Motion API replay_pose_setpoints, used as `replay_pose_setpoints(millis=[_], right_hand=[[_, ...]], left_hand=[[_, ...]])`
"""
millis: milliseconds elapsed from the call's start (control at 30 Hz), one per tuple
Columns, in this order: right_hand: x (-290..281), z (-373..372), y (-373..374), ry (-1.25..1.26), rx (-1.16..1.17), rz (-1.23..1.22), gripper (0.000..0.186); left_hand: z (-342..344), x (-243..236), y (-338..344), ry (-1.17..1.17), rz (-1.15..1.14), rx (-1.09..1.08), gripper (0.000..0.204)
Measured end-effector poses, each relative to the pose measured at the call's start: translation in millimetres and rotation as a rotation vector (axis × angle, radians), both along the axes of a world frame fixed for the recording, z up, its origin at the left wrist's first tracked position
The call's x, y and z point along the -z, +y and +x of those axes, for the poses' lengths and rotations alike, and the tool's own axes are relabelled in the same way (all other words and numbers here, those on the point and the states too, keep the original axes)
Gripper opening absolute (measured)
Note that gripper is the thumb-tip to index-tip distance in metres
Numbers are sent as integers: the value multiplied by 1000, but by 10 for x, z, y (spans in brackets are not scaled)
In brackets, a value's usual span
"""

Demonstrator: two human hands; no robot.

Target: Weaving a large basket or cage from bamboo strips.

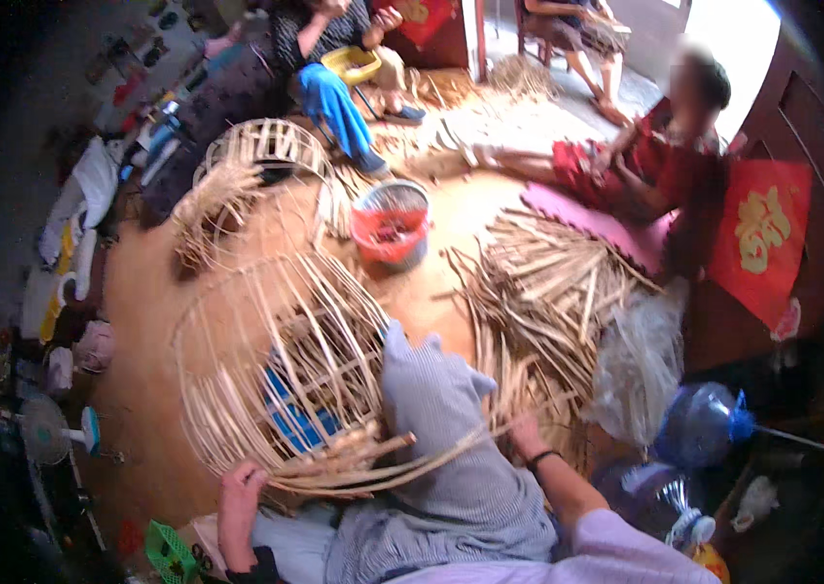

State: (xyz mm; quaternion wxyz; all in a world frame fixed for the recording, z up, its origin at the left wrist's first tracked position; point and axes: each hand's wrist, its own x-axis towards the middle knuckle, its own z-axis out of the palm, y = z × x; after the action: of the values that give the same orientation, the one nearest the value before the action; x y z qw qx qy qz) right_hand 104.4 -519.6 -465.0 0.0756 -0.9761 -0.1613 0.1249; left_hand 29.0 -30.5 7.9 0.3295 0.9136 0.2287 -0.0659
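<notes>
A large, half-woven basket (227, 404) of pale cane strips lies on its side in front of my lap. My left hand (241, 477) is closed at its near left edge, fingers curled on the woven strips. From that edge a long cane strip (461, 449) bends across my lap to the right. My right hand (529, 437) closes near the far end of this strip; its fingertips are partly hidden. Several cut strip ends stick out by the rim. A blue object (297, 414) shows through the ribs. A grey striped cloth (431, 389) covers my leg.
Strips of cane (548, 282) are heaped at the right, beside a clear plastic bag (638, 365) and large water bottles (699, 425). Farther off are a red-and-grey bucket (391, 224) and another basket frame (266, 141). Several people sit around; one (641, 175) is on a pink mat.
</notes>
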Motion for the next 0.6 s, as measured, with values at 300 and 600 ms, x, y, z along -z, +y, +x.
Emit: replay_pose_setpoints(millis=[300, 600], right_hand=[[-88, 36, -23, 224, -112, 240, 22], [-288, 5, 15, 201, 90, 230, 23]], left_hand=[[-97, 107, 71, -59, 10, 33, 12], [-194, 247, 205, -102, 43, 70, 12]])
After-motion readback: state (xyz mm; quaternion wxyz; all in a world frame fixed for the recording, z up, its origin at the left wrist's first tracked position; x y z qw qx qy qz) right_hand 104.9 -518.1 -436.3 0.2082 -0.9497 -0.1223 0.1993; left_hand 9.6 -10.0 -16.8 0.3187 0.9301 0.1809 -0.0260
